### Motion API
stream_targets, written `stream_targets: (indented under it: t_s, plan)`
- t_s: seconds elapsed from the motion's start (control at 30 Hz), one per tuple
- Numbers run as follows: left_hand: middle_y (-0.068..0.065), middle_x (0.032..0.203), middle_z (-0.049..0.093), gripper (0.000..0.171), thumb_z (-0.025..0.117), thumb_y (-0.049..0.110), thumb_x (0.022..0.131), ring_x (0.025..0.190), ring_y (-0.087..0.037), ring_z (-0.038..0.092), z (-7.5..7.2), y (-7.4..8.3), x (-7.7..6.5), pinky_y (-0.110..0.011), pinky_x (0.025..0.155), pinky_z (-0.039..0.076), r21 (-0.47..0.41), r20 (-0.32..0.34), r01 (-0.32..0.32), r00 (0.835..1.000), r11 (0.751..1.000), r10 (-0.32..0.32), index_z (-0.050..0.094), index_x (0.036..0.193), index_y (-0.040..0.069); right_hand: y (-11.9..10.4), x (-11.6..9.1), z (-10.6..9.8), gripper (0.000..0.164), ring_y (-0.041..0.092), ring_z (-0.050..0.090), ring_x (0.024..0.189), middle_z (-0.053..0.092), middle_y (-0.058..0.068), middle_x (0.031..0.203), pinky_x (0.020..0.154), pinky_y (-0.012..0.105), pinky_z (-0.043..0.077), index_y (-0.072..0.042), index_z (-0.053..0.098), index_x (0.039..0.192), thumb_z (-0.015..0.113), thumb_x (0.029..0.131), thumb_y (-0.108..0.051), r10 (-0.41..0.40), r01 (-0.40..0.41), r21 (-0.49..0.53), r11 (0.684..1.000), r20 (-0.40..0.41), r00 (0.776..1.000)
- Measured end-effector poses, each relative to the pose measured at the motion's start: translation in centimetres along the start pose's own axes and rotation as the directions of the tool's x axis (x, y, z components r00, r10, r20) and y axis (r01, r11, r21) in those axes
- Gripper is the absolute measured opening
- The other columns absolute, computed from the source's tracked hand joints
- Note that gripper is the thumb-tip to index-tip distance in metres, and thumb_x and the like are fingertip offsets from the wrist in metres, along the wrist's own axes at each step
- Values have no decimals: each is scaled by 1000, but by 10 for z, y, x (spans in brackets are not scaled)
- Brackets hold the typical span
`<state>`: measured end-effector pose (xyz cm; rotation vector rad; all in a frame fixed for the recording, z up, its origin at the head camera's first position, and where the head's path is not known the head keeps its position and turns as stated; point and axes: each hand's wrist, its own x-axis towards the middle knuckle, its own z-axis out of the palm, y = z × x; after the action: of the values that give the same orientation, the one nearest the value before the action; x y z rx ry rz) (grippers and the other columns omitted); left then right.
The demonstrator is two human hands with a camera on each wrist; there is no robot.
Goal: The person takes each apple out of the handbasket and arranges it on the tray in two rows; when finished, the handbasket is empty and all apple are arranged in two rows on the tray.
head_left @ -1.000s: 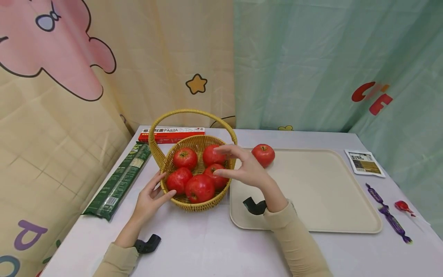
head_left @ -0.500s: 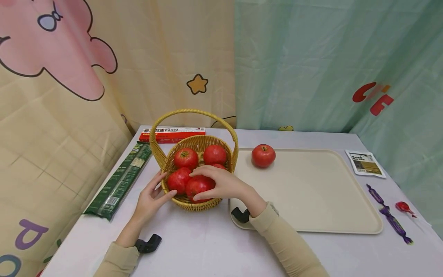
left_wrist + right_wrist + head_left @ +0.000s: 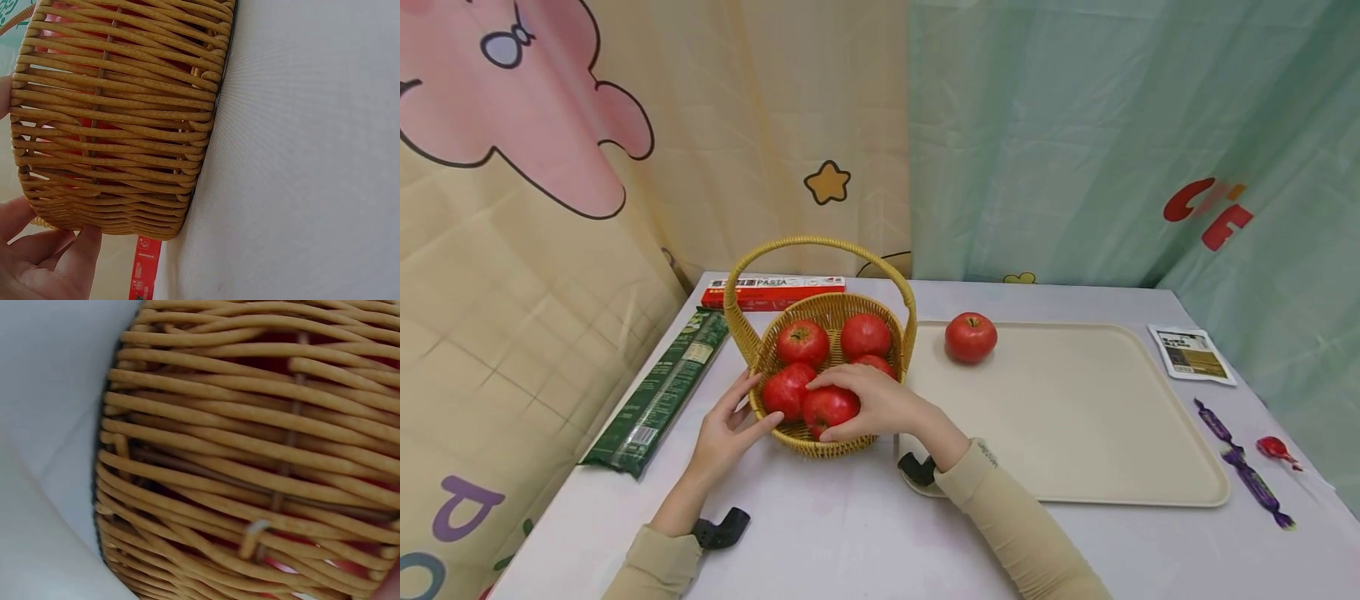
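A yellow wicker basket [image 3: 827, 450] with a tall handle holds several red apples. My left hand [image 3: 722, 437] grips the basket's left side, thumb at the rim and fingers along the outer wall; in the left wrist view those fingertips [image 3: 81, 250] press against the weave. My right hand [image 3: 880, 400] reaches over the right rim and holds the front apple [image 3: 829, 408], thumb on its near side and fingers over its top. That hand partly covers another apple [image 3: 876, 364] behind. The right wrist view shows mostly the basket's wall [image 3: 250, 437] close up.
A beige tray [image 3: 1075, 417] lies right of the basket, with one apple [image 3: 971, 337] at its back left corner. A red pasta box [image 3: 775, 292] and a green packet [image 3: 658, 392] are at the left. A white sachet [image 3: 1191, 354], purple-wrapped candies [image 3: 1251, 483] and a red lollipop [image 3: 1273, 448] lie right.
My right hand has come from above the basket's right side down and left to the front apple, and its fingers have closed round it. The left hand has stayed on the basket.
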<state>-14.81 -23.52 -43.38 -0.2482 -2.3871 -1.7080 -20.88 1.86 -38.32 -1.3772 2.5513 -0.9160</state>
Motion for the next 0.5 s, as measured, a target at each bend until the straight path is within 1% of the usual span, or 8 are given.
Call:
stream_targets:
  t_s: [0.07, 0.17, 0.3, 0.4, 0.5]
  plan:
    - [-13, 152, 23, 62, 71, 9, 84, 137, -34, 26, 0, 0, 0, -11, 93, 37, 4, 0, -2, 1000, 1000, 2, 42, 139, 1, 1, 1, 1, 56, 9, 46, 117, 55, -8, 127, 94, 36, 45, -25, 57, 125, 75, 76, -43, -4, 5, 10, 1000, -33, 999]
    - [-14, 152, 23, 62, 71, 9, 84, 136, -34, 26, 1, 0, 0, -10, 92, 36, 6, -2, -3, 1000, 1000, 3, 43, 139, 1, 1, 1, 0, 52, 8, 48, 113, 57, -10, 122, 91, 33, 47, -24, 60, 121, 77, 74, -37, -14, 17, 38, 999, -98, 995]
    - [-13, 152, 23, 63, 72, 9, 83, 137, -33, 25, 1, 1, 1, -9, 92, 36, 4, -4, 2, 1000, 1000, -2, 43, 139, 1, -2, -5, -13, 49, 7, 49, 111, 58, -12, 120, 87, 31, 49, -23, 62, 118, 79, 73, -31, -12, 37, 131, 991, -187, 982]
    - [-13, 153, 23, 63, 72, 10, 83, 137, -33, 24, 1, 2, 0, -10, 92, 37, 5, -4, 11, 1000, 1000, -11, 43, 139, 2, -8, -13, -30, 49, 9, 49, 111, 57, -11, 120, 84, 31, 51, -23, 62, 119, 80, 73, -26, 11, 53, 266, 963, -233, 972]
    - [-12, 153, 23, 63, 71, 12, 84, 138, -32, 25, 0, 3, 0, -11, 93, 37, 10, -1, 18, 1000, 1000, -18, 43, 139, 3, -12, -26, -51, 50, 15, 50, 111, 58, -7, 121, 82, 34, 53, -20, 62, 119, 80, 73, -18, 31, 90, 398, 913, -290, 957]
